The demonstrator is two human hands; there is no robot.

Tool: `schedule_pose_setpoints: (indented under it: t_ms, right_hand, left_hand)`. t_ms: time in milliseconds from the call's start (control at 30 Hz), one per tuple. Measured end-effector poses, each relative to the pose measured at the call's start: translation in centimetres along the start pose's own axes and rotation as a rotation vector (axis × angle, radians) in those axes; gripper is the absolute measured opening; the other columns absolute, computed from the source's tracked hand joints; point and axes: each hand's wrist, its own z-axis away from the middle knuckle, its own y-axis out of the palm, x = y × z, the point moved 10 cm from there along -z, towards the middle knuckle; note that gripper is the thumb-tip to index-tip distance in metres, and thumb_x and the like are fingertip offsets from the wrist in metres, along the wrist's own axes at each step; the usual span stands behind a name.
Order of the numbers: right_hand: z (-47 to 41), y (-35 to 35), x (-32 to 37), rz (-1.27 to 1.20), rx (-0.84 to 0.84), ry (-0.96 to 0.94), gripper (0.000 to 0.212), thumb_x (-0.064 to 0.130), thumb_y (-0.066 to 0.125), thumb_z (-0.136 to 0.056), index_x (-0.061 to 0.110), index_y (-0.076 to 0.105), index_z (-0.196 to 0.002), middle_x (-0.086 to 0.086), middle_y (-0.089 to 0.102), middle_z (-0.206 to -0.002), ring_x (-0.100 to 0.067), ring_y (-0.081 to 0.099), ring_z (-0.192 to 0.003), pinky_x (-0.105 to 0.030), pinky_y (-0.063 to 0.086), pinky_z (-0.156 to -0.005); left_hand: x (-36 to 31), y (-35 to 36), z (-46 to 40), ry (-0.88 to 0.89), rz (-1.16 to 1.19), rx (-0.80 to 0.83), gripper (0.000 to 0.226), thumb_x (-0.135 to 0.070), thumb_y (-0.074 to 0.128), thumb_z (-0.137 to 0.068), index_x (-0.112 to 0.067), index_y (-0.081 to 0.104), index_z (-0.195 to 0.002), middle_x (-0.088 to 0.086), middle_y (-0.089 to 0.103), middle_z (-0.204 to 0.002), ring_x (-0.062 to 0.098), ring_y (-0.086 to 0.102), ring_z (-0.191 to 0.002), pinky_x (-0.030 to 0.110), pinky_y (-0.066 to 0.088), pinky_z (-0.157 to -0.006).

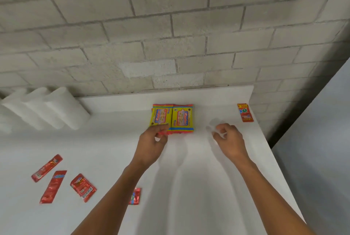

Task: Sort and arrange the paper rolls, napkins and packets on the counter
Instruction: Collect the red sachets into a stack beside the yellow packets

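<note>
Two yellow-and-red napkin packs (173, 118) lie side by side near the back of the white counter (113, 149). My left hand (151, 144) pinches the near corner of the left pack. My right hand (230, 141) holds a small clear wrapper (214, 125) just right of the packs. Three white paper rolls (47, 109) lean in a row against the wall at the back left. Several red sauce packets (82, 187) lie scattered at the front left, one partly hidden under my left forearm. Another red packet (245, 112) lies at the back right corner.
A grey block wall (170, 35) runs behind the counter. The counter's right edge (274, 159) drops off to a grey floor.
</note>
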Motion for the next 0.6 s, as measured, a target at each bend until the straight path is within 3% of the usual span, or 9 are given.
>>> schedule_pose_setpoints:
  t_ms: [133,333,467,600]
  right_hand:
    - [3.3,3.5,4.6,-0.043,0.063,-0.093,0.018,0.027,0.072,-0.087,0.024,0.067,-0.104,0.001,0.059,-0.102,-0.016,0.059,-0.094,-0.026,0.045,-0.081]
    - [7.5,8.4,10.6,-0.067,0.147,-0.173,0.016,0.026,0.072,-0.088,0.024,0.066,-0.103,0.005,0.06,-0.103,-0.011,0.056,-0.092,-0.028,0.048,-0.084]
    - [9.6,11.5,13.6,-0.066,0.208,-0.197,0.014,0.025,0.072,-0.088,0.027,0.064,-0.1,0.005,0.06,-0.104,-0.012,0.056,-0.094,-0.032,0.051,-0.085]
    - [11.1,14.4,15.7,-0.038,0.255,-0.196,0.014,0.028,0.07,-0.089,0.03,0.063,-0.101,0.006,0.06,-0.104,-0.012,0.057,-0.096,-0.033,0.051,-0.087]
  left_hand:
    - [3.0,-5.3,2.1,-0.055,-0.012,-0.1,0.029,-0.014,0.064,-0.093,-0.026,0.069,-0.118,-0.01,0.065,-0.117,0.011,0.063,-0.096,0.028,0.053,-0.086]
    - [9.6,-13.1,5.2,-0.197,-0.077,-0.216,0.028,-0.014,0.064,-0.093,-0.026,0.068,-0.118,-0.005,0.065,-0.122,0.017,0.062,-0.102,0.024,0.046,-0.085]
    - [14.8,-17.8,6.9,-0.304,-0.182,-0.241,0.028,-0.017,0.064,-0.093,-0.027,0.067,-0.119,0.0,0.062,-0.128,0.02,0.061,-0.109,0.032,0.05,-0.094]
    - [20.3,-21.8,8.3,-0.439,-0.29,-0.211,0.033,-0.022,0.063,-0.089,-0.03,0.065,-0.121,0.004,0.058,-0.134,0.023,0.059,-0.109,0.039,0.055,-0.091]
